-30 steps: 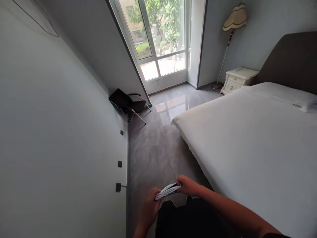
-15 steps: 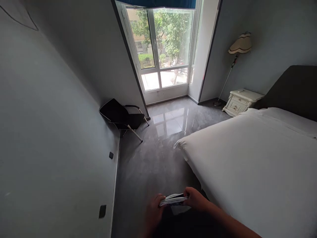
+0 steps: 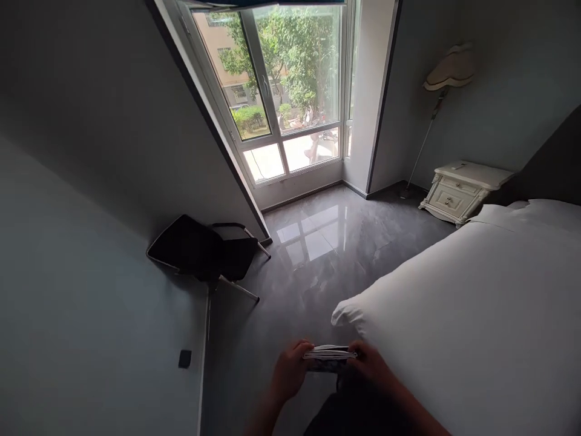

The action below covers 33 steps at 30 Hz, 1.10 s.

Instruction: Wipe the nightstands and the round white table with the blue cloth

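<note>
Both of our hands meet low in the view, over the grey floor [image 3: 290, 272] beside the bed [image 3: 476, 315]. The left hand [image 3: 287, 372] is curled closed on the left end of a thin, flat stack of folded white material [image 3: 329, 353], and the right hand [image 3: 370, 366] is closed on its right end, so the stack spans the gap between them and lies nearly level. We judge that a grip at each end keeps the loose layers pressed together and stops the middle from sagging; what the layers are made of we cannot tell, since only their edges show, with a darker band along the underside. The stack hangs in the air, touching nothing but the two hands, just off the near corner of the bed and well apart from everything else in the room. The bed carries a smooth white sheet, its corner hanging towards the floor. A black chair [image 3: 204, 251] lies tipped against the left wall, its metal legs pointing out across the floor. Beyond it a tall window [image 3: 281, 91] lights the polished floor. In the far right corner a white nightstand [image 3: 460, 188] stands beside the bed, with a floor lamp [image 3: 447, 69] leaning at the wall behind it.
</note>
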### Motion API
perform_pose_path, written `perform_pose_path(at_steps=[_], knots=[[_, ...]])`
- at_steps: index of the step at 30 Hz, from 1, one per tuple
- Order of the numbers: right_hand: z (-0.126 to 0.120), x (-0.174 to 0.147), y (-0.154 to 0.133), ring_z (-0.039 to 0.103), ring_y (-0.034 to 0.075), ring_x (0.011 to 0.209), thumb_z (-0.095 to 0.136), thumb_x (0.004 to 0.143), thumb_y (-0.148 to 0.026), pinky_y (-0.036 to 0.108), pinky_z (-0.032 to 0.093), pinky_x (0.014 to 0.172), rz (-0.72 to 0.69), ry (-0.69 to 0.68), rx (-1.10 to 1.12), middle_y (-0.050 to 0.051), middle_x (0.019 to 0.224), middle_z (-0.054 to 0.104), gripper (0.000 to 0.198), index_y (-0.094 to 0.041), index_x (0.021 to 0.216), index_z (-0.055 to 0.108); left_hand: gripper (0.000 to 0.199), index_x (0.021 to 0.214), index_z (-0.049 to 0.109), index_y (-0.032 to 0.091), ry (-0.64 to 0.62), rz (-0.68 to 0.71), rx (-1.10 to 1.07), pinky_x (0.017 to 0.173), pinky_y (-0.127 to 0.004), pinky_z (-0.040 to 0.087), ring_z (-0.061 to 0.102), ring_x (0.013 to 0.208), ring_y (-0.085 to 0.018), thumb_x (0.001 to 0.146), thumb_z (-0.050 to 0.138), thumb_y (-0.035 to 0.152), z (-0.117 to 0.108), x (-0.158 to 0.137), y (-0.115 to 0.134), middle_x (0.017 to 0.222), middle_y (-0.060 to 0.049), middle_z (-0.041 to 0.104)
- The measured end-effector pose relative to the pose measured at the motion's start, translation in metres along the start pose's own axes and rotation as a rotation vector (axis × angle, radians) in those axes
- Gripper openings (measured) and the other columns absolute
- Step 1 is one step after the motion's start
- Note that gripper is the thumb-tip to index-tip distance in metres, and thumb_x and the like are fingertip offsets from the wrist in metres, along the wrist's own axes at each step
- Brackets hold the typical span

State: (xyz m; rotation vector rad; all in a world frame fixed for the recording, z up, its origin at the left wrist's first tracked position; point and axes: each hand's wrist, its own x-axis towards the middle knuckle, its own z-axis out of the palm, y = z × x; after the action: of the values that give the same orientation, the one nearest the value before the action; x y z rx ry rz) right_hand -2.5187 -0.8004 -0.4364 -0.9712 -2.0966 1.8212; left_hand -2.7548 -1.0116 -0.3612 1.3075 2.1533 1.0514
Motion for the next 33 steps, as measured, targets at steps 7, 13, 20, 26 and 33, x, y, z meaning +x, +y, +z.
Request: perform_pose_path(at_steps=[7, 13, 20, 26, 33], knots=[[-0.036, 0.19, -0.083, 0.069, 0.03, 0.097, 0.077, 0.075, -0.035, 0.04, 0.053, 0.09, -0.056, -0.123, -0.131, 0.004, 0.1, 0.078, 0.025, -0.028, 0.099, 0.077, 0.033, 0.115, 0.092, 0.029, 0.133, 0.014, 0.028, 0.101, -0.043, 0.074, 0.089, 0.114, -0.031, 0.093, 0.068, 0.023, -0.064, 0.156, -0.037, 0.123, -0.01, 0.092], [-0.039, 0.329, -0.123, 0.073, 0.029, 0.109, 0.074, 0.081, -0.032, 0.04, 0.056, 0.101, -0.091, -0.133, -0.167, 0.004, 0.113, 0.081, 0.029, -0.028, 0.11, 0.078, 0.027, 0.115, 0.094, 0.031, 0.295, 0.05, -0.036, 0.093, -0.037, 0.076, 0.092, 0.107, -0.029, 0.1, 0.071, 0.033, -0.093, 0.269, -0.102, 0.118, -0.008, 0.093], [-0.051, 0.476, -0.166, 0.074, 0.031, 0.112, 0.075, 0.083, -0.03, 0.042, 0.057, 0.105, -0.072, 0.065, -0.176, 0.006, 0.115, 0.081, 0.014, -0.028, 0.096, 0.072, 0.029, 0.113, 0.095, 0.03, 0.1, 0.074, -0.163, 0.097, -0.043, 0.076, 0.091, 0.109, -0.032, 0.096, 0.073, 0.04, -0.145, 0.478, -0.158, 0.121, -0.011, 0.093], [-0.105, 0.562, -0.206, 0.073, 0.035, 0.113, 0.084, 0.087, -0.057, 0.051, 0.058, 0.11, -0.042, 0.411, 0.028, 0.009, 0.115, 0.08, 0.035, -0.029, 0.107, 0.079, 0.032, 0.107, 0.093, 0.026, -0.054, 0.133, -0.259, 0.094, -0.043, 0.073, 0.088, 0.103, -0.031, 0.091, 0.073, 0.045, -0.155, 0.687, -0.143, 0.114, -0.011, 0.093], [-0.201, 0.646, -0.201, 0.077, 0.041, 0.127, 0.11, 0.061, -0.081, 0.06, 0.056, 0.121, -0.051, 0.549, 0.546, 0.013, 0.13, 0.081, 0.112, -0.029, 0.153, 0.073, 0.044, 0.12, 0.089, 0.022, -0.272, 0.151, -0.416, 0.092, -0.042, 0.071, 0.087, 0.1, -0.031, 0.091, 0.078, 0.053, -0.08, 0.889, -0.067, 0.112, -0.012, 0.092]])
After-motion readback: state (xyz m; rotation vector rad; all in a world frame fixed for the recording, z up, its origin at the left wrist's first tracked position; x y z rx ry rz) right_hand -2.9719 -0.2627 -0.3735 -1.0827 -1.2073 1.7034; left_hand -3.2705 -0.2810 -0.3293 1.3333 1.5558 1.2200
